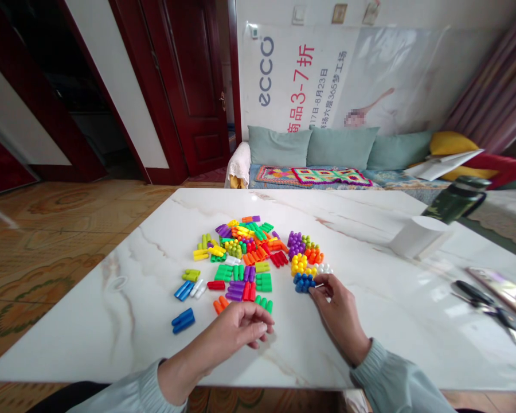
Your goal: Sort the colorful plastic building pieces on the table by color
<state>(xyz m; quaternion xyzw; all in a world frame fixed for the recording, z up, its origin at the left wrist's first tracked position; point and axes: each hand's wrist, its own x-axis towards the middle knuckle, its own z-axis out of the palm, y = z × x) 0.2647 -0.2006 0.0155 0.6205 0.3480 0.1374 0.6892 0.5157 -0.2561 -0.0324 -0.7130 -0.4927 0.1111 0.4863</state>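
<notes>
My right hand (336, 304) is closed, thumb and forefinger at the right end of the blue peg-shaped toy blocks (304, 282). These stand upright at the near end of a group. Behind them stand yellow blocks (301, 264), white blocks (324, 268), orange blocks (313, 254) and purple blocks (296, 244). With loosely bent fingers and nothing visible in it, my left hand (246, 327) hovers by the green blocks (264, 304) and partly covers some orange blocks (220, 304). A mixed-colour pile (249, 241) lies farther back; two blue blocks (183, 320) lie at the left.
On the marble-patterned white table (137, 321), scissors (492, 310) and a phone (505, 292) lie at the right. Behind them are a white cylindrical object (419, 236) and a dark green flask (458, 198). A cushioned sofa (279, 148) stands beyond the table.
</notes>
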